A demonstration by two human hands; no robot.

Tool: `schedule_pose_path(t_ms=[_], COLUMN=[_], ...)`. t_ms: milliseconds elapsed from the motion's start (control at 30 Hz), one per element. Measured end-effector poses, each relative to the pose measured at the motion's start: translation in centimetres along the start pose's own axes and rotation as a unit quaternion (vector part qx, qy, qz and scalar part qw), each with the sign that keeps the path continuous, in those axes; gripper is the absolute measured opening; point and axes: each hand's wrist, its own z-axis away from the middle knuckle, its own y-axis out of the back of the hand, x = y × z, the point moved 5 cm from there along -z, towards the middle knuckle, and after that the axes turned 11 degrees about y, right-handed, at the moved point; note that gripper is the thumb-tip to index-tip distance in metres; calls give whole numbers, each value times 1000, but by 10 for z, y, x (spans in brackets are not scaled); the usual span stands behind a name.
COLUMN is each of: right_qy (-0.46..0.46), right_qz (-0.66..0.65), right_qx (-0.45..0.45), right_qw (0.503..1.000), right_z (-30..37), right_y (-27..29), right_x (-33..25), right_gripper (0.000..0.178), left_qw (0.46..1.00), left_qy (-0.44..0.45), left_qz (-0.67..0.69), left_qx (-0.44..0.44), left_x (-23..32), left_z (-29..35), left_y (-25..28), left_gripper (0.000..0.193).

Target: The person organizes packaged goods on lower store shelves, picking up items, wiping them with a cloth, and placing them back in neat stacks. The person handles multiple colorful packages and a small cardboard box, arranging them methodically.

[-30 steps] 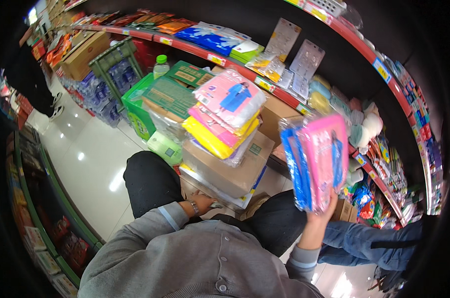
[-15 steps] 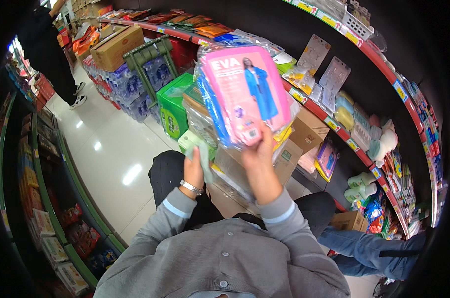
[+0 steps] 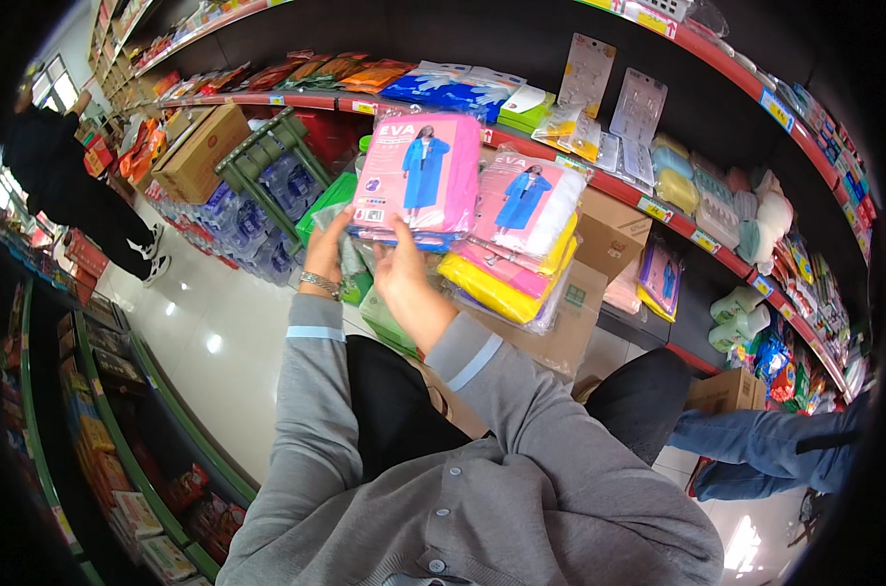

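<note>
In front of me is a clear-wrapped pink raincoat packet (image 3: 389, 161) with a blue-coated figure on its cover, lying over blue packets. My right hand (image 3: 409, 283) grips its lower edge, thumb on top and the other fingers underneath. At the lower left corner, my left hand (image 3: 326, 254) is closed on a pale green cloth (image 3: 352, 260), its fingertips against the packet. To the right, more raincoat packets (image 3: 526, 200), pink, white and yellow, sit piled on a cardboard box (image 3: 567, 327).
A red-edged shelf (image 3: 638, 200) with gloves and hooks runs behind. Wrapped water bottles (image 3: 248, 225), a green folding frame (image 3: 267, 161) and a carton (image 3: 204, 151) stand left. One person (image 3: 72, 186) stands far left; another person's jeans (image 3: 765, 444) show at right.
The pink packet has moved left and down from in front of the shelf, uncovering the piled packets. My left hand has risen with the cloth to the packet's corner.
</note>
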Motion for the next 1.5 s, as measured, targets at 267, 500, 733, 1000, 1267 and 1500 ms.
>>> schedule_pose_path(t_ms=[267,500,733,1000,1267,1500], right_qy=[-165,90,325,366,189,214], right_qz=[194,403,440,447,374,793], right_qx=[-225,-437,-206,66,255,181], right_qw=[940,799,811,814,872,541], right_z=[58,100,83,-33,-297,-327], right_y=[55,89,139,203,472,523], right_x=[-17,-157,-375,-592,-695,-594], right_gripper=[52,40,32,33,38,53], left_qw=[999,997,925,970,743,724], left_qy=[39,-34,-159,-160,-44,126], left_qz=[31,-67,-237,-172,-277,-238], left_qx=[-13,19,251,67,-608,-635], left_x=[-3,-11,6,-35,-139,-213], left_z=[-56,-113,-47,108,161,155], left_y=[25,26,20,-92,-290,-291], left_gripper=[35,60,49,30,27,20])
